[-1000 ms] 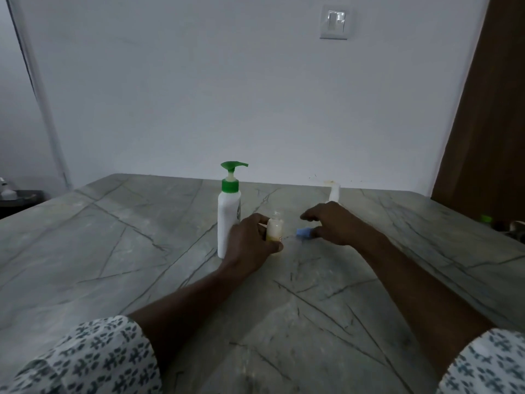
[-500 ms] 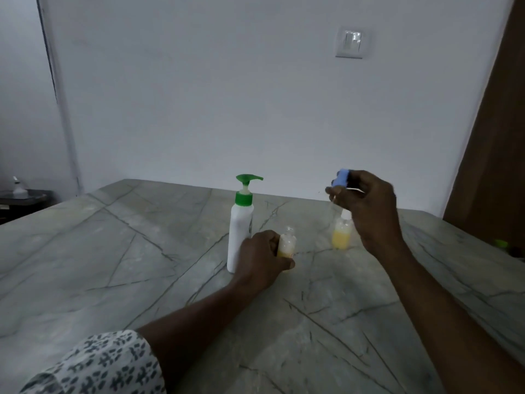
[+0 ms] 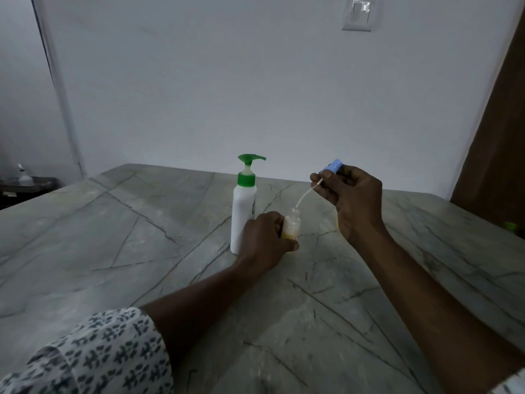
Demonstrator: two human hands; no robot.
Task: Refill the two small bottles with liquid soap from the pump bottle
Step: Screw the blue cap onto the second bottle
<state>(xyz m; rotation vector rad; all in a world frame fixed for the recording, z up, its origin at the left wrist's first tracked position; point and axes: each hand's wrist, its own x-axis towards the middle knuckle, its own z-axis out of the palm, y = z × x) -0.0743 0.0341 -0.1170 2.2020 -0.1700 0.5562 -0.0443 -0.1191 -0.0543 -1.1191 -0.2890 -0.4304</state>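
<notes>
A white pump bottle (image 3: 243,211) with a green pump head stands upright mid-table. Just right of it, my left hand (image 3: 264,240) grips a small clear bottle (image 3: 291,225) standing on the table, open at the neck, with yellowish liquid in its lower part. My right hand (image 3: 350,199) holds a blue spray cap (image 3: 333,166) above and right of that bottle; the cap's thin white tube (image 3: 306,194) slants down to the bottle's mouth. The second small bottle is almost hidden behind my right hand; only a yellow sliver (image 3: 337,223) shows.
The grey veined stone table (image 3: 142,251) runs to a white wall behind. A brown door stands at the far right. A small green object (image 3: 510,225) lies at the table's right edge. A dark side stand with a little bottle (image 3: 24,177) sits at far left.
My right hand picked the blue cap up from the table and has brought it left and down, so its tube now reaches the mouth of the bottle held by my left hand.
</notes>
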